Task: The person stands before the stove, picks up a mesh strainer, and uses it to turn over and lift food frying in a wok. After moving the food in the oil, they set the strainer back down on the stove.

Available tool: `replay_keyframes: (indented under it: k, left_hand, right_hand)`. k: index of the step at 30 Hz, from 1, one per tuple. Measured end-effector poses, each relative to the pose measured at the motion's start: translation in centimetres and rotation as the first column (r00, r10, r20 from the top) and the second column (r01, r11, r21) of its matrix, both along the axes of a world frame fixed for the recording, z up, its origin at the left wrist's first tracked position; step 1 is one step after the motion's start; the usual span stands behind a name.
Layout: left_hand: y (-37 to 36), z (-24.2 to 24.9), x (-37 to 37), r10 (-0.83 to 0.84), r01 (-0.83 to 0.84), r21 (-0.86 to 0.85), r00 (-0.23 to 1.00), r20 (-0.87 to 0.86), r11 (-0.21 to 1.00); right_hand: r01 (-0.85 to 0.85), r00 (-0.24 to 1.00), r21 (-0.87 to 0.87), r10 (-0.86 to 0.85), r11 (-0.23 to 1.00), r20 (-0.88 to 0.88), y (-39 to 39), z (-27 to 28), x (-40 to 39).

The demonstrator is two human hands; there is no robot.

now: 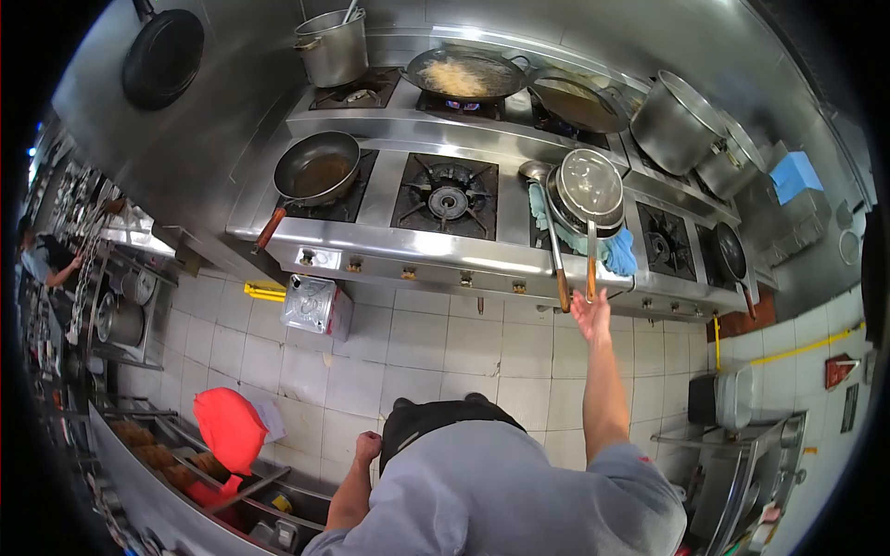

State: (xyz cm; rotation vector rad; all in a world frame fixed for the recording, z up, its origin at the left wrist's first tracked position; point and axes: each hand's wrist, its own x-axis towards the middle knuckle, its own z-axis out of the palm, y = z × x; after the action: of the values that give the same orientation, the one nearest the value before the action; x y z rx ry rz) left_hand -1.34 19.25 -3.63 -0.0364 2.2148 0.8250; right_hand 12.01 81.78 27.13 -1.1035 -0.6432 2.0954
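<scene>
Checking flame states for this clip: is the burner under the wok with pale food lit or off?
Lit: blue-violet flames show at the burner, just below the front of the wok.

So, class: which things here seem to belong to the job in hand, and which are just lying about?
Likely in the job:
- strainer, the right hand at its handle
- ladle beside it
- perhaps the wok of frying food

Seemingly idle:
- metal tin
- red item
- hanging black pan
</scene>
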Motion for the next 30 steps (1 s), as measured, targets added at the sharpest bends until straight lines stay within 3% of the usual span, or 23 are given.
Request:
replay_keyframes:
  k: [1,3,5,6,7,8,9,10,11,12,13,14,16,19,20,21,22,24,26,28,30]
  left_hand:
    - [1.0,0.8,1.0,-0.038,0.038,-0.024,0.999,-0.015,0.999]
    - [3.6,2.9,2.8,-0.112,0.109,-0.074,0.993,-0.037,0.991]
    - [5.6,3.7,4.2,-0.092,0.090,-0.039,0.994,-0.061,0.995]
    - [6.5,3.8,4.8,-0.078,0.077,-0.019,0.994,-0.074,0.997]
    - [7.4,4.2,5.5,-0.088,0.086,-0.023,0.992,-0.094,0.996]
    - [8.3,4.7,6.3,-0.095,0.093,-0.021,0.989,-0.114,0.995]
    - [9.0,5.4,7.3,-0.099,0.098,-0.021,0.986,-0.131,0.995]
    - [9.5,6.2,8.4,-0.070,0.067,-0.032,0.993,-0.091,0.997]
    - [9.9,6.9,9.6,-0.049,0.045,-0.054,0.995,-0.085,0.998]
    - [10.0,7.8,10.7,-0.027,0.022,-0.066,0.997,-0.075,0.998]
    - [10.1,8.5,11.9,-0.001,-0.004,-0.079,0.998,-0.067,0.997]
    - [10.0,8.6,13.0,0.038,-0.047,-0.089,0.994,-0.099,0.995]
    - [9.1,8.8,15.1,0.108,-0.129,-0.117,0.980,-0.168,0.985]
    - [8.4,9.7,16.2,0.221,-0.228,-0.020,0.959,-0.177,0.973]
    - [8.3,10.2,16.2,0.215,-0.228,-0.052,0.959,-0.186,0.972]
    - [8.3,10.9,16.1,0.206,-0.224,-0.080,0.959,-0.194,0.971]
    - [8.0,11.0,16.3,0.194,-0.217,-0.106,0.961,-0.198,0.970]
    - [6.7,10.0,16.9,0.220,-0.236,-0.112,0.966,-0.135,0.965]
    - [5.0,9.2,17.5,0.232,-0.239,-0.096,0.969,-0.085,0.966]
    - [3.1,8.7,18.3,0.238,-0.241,-0.059,0.970,-0.051,0.969]
    - [0.8,8.6,19.0,0.273,-0.275,-0.029,0.960,-0.059,0.961]
  right_hand:
    - [-0.012,1.000,-0.035,0.012,0.999,0.006,-0.1,-1.3,1.1]
    - [-0.240,0.970,0.131,0.244,0.962,-0.016,2.5,-10.9,5.3]
    - [-0.130,0.989,-0.188,0.141,0.974,0.046,-0.1,-13.2,7.5]
    - [-0.235,0.934,-0.135,0.262,0.963,0.242,-1.7,-15.9,9.0]
    - [-0.508,0.758,-0.089,0.494,0.857,0.427,-3.7,-17.2,10.7]
    - [-0.617,0.644,-0.098,0.573,0.781,0.507,-5.5,-21.9,13.3]
    - [-0.878,0.390,0.004,0.712,0.478,0.583,-6.3,-28.5,17.3]
    - [-0.962,0.127,-0.101,0.740,0.255,0.661,-8.2,-29.0,19.2]
    - [-0.897,-0.253,-0.083,0.349,-0.435,0.902,-9.7,-34.1,21.7]
    - [-0.661,-0.512,-0.268,0.159,-0.701,0.844,-11.4,-35.0,22.4]
    - [-0.850,-0.523,-0.447,0.340,-0.280,0.781,-13.9,-30.0,21.5]
    - [-0.935,-0.354,-0.320,0.448,-0.152,0.821,-15.1,-30.4,22.0]
    - [-0.950,-0.313,-0.247,0.544,-0.193,0.779,-15.1,-30.7,22.3]
    - [-0.968,-0.247,-0.164,0.600,-0.190,0.761,-13.6,-29.6,21.6]
    - [-0.824,-0.463,-0.224,0.393,-0.520,0.795,-12.4,-25.9,19.3]
    - [-0.789,-0.411,-0.074,0.435,-0.609,0.801,-9.1,-34.7,21.2]
    - [-0.921,-0.302,-0.390,0.677,-0.025,0.671,-8.9,-29.3,18.8]
    - [-0.953,-0.247,-0.302,0.579,0.000,0.777,-6.9,-25.2,15.6]
    - [-0.951,-0.121,-0.265,0.594,0.160,0.795,-5.4,-22.9,13.1]
    - [-0.946,-0.015,-0.213,0.626,0.243,0.780,-5.0,-21.3,11.0]
    - [-0.947,-0.021,-0.216,0.623,0.239,0.782,-6.2,-20.8,9.5]
